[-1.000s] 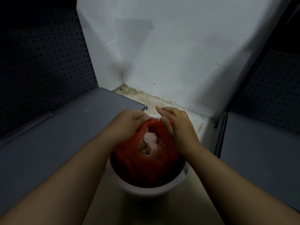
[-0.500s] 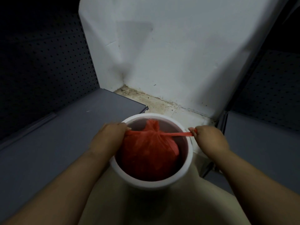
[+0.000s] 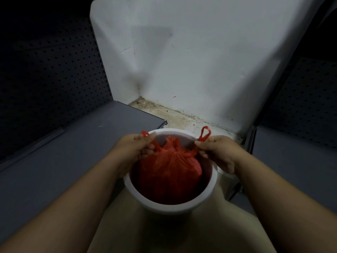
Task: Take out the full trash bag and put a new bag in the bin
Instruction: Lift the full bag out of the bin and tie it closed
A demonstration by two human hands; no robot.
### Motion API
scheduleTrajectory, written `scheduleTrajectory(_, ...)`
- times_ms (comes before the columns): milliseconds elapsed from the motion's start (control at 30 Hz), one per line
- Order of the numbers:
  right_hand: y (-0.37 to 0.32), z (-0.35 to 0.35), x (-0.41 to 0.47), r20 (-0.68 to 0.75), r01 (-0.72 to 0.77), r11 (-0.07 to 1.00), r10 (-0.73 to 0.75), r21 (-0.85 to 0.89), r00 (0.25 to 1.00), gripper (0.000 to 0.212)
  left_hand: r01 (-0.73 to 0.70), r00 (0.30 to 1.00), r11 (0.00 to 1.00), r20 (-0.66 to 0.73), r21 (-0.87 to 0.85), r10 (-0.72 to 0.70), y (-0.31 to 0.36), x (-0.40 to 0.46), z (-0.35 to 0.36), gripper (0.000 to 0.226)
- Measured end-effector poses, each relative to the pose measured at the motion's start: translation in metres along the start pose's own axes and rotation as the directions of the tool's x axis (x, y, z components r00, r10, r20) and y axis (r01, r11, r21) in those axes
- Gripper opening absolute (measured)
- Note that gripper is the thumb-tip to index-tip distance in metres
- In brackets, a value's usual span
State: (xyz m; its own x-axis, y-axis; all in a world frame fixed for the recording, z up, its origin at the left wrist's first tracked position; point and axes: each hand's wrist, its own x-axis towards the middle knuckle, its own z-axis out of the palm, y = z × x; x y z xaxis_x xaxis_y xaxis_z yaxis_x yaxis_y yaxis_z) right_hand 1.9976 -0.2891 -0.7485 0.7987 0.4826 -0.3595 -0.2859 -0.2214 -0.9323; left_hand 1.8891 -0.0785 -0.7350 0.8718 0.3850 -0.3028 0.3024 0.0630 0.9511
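Note:
A full red trash bag (image 3: 168,170) sits inside a round white bin (image 3: 171,207) on the floor, its top gathered into a knot. My left hand (image 3: 135,148) pinches the bag's left handle strip above the bin's far left rim. Over the right rim, my right hand (image 3: 217,152) pinches the right handle strip, whose red loop (image 3: 205,133) sticks up past my fingers. Both strips run down to the knot. No new bag is in view.
A grey shelf (image 3: 63,161) with a dark pegboard back (image 3: 45,79) runs along the left. Another grey shelf (image 3: 295,170) and pegboard stand on the right. A white wall corner (image 3: 182,61) and dirty floor strip (image 3: 175,117) lie behind the bin.
The bag's open top was gathered and its handles pulled apart sideways, tightening a knot. Now both hands have come slightly inward and upward, and the handle ends stick up.

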Motion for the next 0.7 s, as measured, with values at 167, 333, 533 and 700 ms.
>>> scheduleTrajectory(167,0.003,0.019,-0.003,-0.100,0.072,0.997,-0.074,-0.027,0.992,0.016,-0.042,0.973,0.957,-0.206,0.287,0.105,-0.018,0.014,0.010,0.018)
scheduleTrajectory(333,0.003,0.037,0.002,-0.131,0.118,0.983,-0.100,0.141,0.986,0.027,0.035,0.891,0.867,-0.408,0.497,0.199,-0.020,0.023,0.025,0.040)
scheduleTrajectory(533,0.002,0.050,0.007,-0.209,0.115,0.880,-0.019,0.461,0.978,0.030,0.032,0.971,0.863,-0.190,-0.505,-0.147,-0.016,0.019,0.045,0.013)
scheduleTrajectory(700,0.000,0.053,0.008,-0.244,0.112,0.841,0.025,0.530,0.969,0.030,0.086,0.976,0.897,-0.143,-0.434,-0.163,-0.016,0.018,0.044,0.017)
